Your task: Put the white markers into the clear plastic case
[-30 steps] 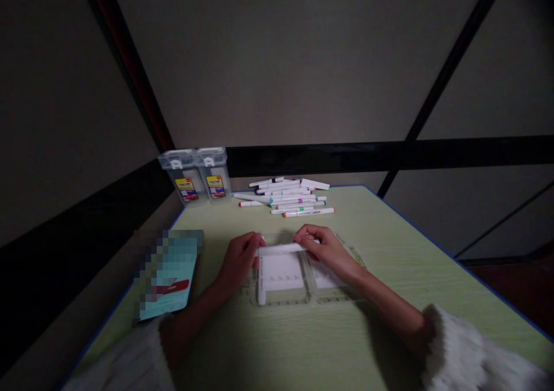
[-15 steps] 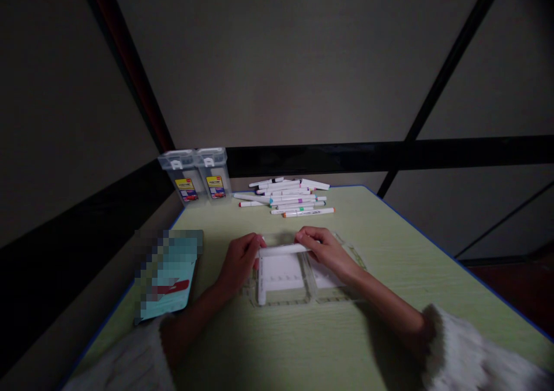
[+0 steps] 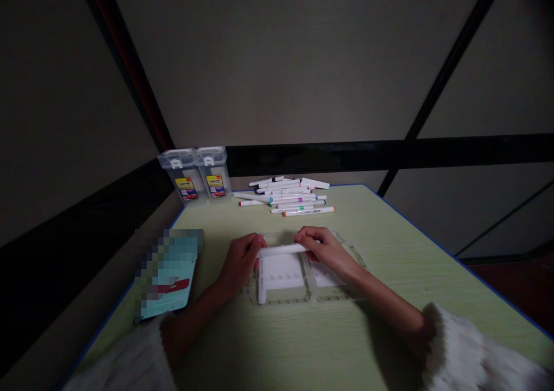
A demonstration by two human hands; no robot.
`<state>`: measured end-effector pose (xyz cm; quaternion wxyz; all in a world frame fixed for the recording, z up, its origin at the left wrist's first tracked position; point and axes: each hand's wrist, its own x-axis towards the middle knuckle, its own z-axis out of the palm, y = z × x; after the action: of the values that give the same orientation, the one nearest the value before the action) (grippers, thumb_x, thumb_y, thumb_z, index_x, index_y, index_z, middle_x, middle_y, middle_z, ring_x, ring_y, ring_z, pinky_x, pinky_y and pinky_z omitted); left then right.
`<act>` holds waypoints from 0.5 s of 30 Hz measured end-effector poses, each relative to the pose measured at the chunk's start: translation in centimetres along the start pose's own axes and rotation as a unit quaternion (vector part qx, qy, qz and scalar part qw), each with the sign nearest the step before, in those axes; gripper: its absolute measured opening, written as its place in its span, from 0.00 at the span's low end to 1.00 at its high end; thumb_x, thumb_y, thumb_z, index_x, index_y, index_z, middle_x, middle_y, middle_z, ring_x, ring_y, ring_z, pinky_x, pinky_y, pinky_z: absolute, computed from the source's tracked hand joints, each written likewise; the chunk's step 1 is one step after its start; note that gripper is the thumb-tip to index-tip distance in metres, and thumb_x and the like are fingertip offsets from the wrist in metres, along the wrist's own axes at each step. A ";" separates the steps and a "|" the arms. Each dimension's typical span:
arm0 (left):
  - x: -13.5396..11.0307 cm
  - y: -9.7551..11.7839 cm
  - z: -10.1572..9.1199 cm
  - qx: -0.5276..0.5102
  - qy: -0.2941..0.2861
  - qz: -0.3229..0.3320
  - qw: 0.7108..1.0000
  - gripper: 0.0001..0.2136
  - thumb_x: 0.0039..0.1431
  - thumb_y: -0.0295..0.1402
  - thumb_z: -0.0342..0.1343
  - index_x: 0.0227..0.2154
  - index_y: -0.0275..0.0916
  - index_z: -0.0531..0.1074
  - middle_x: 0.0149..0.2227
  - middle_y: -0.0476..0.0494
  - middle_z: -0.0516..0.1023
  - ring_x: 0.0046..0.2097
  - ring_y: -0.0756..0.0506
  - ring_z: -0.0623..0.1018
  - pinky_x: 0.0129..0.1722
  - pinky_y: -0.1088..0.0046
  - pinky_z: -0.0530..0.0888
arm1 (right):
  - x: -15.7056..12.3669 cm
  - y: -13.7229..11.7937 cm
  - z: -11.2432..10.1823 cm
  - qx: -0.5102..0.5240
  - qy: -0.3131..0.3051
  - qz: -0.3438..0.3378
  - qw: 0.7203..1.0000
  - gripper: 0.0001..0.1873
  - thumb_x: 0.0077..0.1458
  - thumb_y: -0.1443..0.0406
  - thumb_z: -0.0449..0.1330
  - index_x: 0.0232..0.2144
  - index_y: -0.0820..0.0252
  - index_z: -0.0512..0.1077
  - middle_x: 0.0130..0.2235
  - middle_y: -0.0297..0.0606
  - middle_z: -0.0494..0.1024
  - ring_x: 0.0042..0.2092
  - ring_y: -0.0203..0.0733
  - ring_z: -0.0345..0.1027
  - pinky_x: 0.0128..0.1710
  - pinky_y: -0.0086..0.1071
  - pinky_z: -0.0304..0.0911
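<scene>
White marker (image 3: 283, 250) between both hands: holds it nearly level just below the centre of the frame, above the clear two-part tray (image 3: 281, 302). Pinches its left end with the left hand (image 3: 240, 261), thumb and fingers closed together; grips its right end with the right hand (image 3: 324, 249), fingers curled around. Cannot tell how the hidden fingertips lie. See in the tray's left compartment a second marker (image 3: 262, 284), pointing up the frame along the left wall, beside white contents (image 3: 283, 268) too blurred to name. Find loose markers (image 3: 294, 198) heaped at the far edge of the pale green table (image 3: 277, 345), above the hands, with caps of orange, red, teal and other colours. Note two lidded clear boxes (image 3: 216, 177) side by side left of the heap, and a teal item (image 3: 177, 270), partly pixelated, at lower left.
</scene>
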<state>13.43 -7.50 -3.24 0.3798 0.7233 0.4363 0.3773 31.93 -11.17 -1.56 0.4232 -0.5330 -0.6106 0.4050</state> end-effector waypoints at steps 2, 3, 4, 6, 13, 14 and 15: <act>0.0 -0.1 0.0 -0.003 -0.002 -0.002 1.000 0.16 0.55 0.40 0.42 0.20 0.35 0.65 0.11 0.57 0.57 0.15 0.54 0.61 0.17 0.79 0.56 | 0.1 0.1 0.0 0.001 0.000 0.001 1.000 0.14 0.49 0.59 0.50 0.17 0.60 0.61 0.13 0.27 0.56 0.18 0.30 0.47 0.19 0.28 0.42; 0.0 -0.2 0.0 -0.003 -0.001 -0.002 1.000 0.16 0.54 0.40 0.42 0.21 0.35 0.65 0.11 0.57 0.57 0.15 0.54 0.61 0.17 0.79 0.56 | 0.1 0.1 0.0 0.001 -0.001 0.002 1.000 0.14 0.49 0.59 0.50 0.17 0.60 0.61 0.13 0.27 0.56 0.18 0.30 0.47 0.19 0.28 0.42; 0.1 -0.3 0.0 -0.003 -0.001 -0.001 1.000 0.16 0.54 0.40 0.42 0.20 0.35 0.66 0.11 0.57 0.57 0.15 0.54 0.61 0.17 0.79 0.56 | 0.1 0.1 0.1 0.001 -0.001 0.003 1.000 0.14 0.49 0.59 0.50 0.17 0.60 0.61 0.13 0.27 0.56 0.18 0.30 0.47 0.19 0.28 0.42; 0.1 -0.4 0.1 -0.002 0.001 0.000 1.000 0.16 0.54 0.40 0.42 0.20 0.35 0.66 0.12 0.57 0.58 0.15 0.54 0.61 0.17 0.79 0.57 | 0.0 0.0 0.1 0.000 -0.004 0.003 1.000 0.15 0.49 0.59 0.50 0.16 0.60 0.60 0.13 0.27 0.57 0.18 0.30 0.47 0.19 0.28 0.42; 0.1 -0.2 0.1 0.000 0.000 -0.001 1.000 0.15 0.54 0.40 0.43 0.21 0.35 0.65 0.12 0.57 0.58 0.16 0.54 0.61 0.17 0.80 0.56 | -0.2 -0.1 -0.1 -0.014 0.000 0.002 1.000 0.15 0.50 0.59 0.50 0.16 0.60 0.59 0.14 0.27 0.57 0.18 0.30 0.48 0.20 0.28 0.44; 0.1 -0.1 0.1 -0.002 -0.003 -0.003 1.000 0.15 0.54 0.40 0.42 0.21 0.35 0.66 0.12 0.57 0.58 0.15 0.54 0.61 0.17 0.80 0.56 | -0.2 -0.1 -0.1 -0.015 -0.001 0.001 1.000 0.15 0.50 0.59 0.50 0.16 0.60 0.59 0.14 0.27 0.57 0.18 0.30 0.48 0.20 0.28 0.44; 0.1 0.0 0.1 -0.002 -0.005 -0.005 1.000 0.15 0.54 0.40 0.42 0.21 0.35 0.66 0.11 0.57 0.57 0.15 0.54 0.60 0.16 0.80 0.56 | -0.2 -0.1 -0.1 -0.015 -0.002 -0.003 1.000 0.16 0.51 0.59 0.50 0.15 0.60 0.59 0.14 0.27 0.57 0.18 0.30 0.49 0.20 0.28 0.44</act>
<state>13.51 -7.46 -3.26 0.3851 0.7225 0.4370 0.3724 32.05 -11.38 -1.49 0.4152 -0.5365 -0.6192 0.3954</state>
